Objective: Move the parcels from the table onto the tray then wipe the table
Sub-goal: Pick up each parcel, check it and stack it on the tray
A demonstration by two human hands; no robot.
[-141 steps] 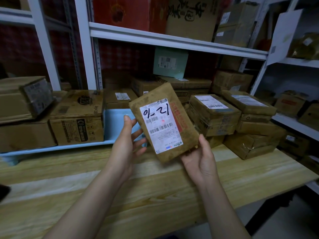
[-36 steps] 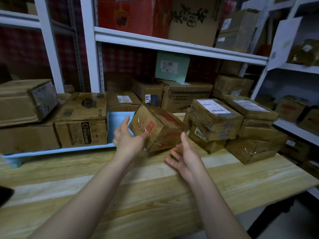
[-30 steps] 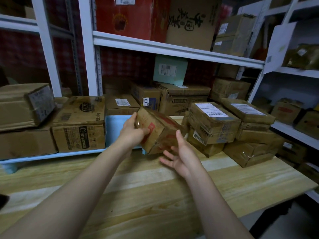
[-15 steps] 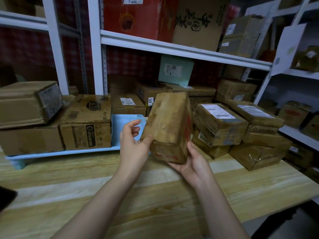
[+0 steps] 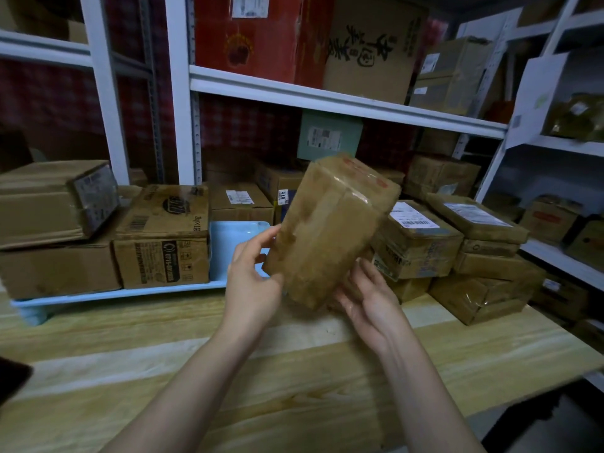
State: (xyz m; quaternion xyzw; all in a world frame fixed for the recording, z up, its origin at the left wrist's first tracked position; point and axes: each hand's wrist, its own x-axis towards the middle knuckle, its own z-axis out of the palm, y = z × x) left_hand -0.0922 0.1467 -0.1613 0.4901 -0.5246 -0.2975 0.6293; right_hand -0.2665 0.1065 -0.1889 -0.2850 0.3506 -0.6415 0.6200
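— What sits at the far left of the frame?

— Two big corrugated boxes [image 5: 49,204], stacked, their brown faces dull and scuffed. Just right of them is a squarer printed carton [image 5: 163,237] with a barcode on its top. All stand on a pale blue plastic tray [image 5: 228,243] with a smooth raised rim. The tray rests on the table [image 5: 294,371], which is made of light planks with a strong grain.

— And the left hand?

— The left hand [image 5: 251,276] comes up from lower centre on a bare forearm. Its thumb presses the near face of the held parcel [image 5: 330,230] by the lower left corner. The fingers curve along the left edge with the index uppermost, so the corner is pinched.

— Where is the parcel itself?

— It is mid-frame, in the air above the table and in front of the tray's bare right end. It is an oblong cardboard block bound in glossy, wrinkled clear tape, tilted with its top leaning right.

— The right hand?

— The right hand [image 5: 369,299] lies palm up under the parcel's lower right corner. Its fingers are nearly straight and a little apart, propping the parcel from below and behind.

— Further right?

— A pile of parcels [image 5: 457,250] sits on the table: flat taped cartons with white labels, stacked crookedly. Behind them, white metal shelving [image 5: 327,99] carries more boxes.
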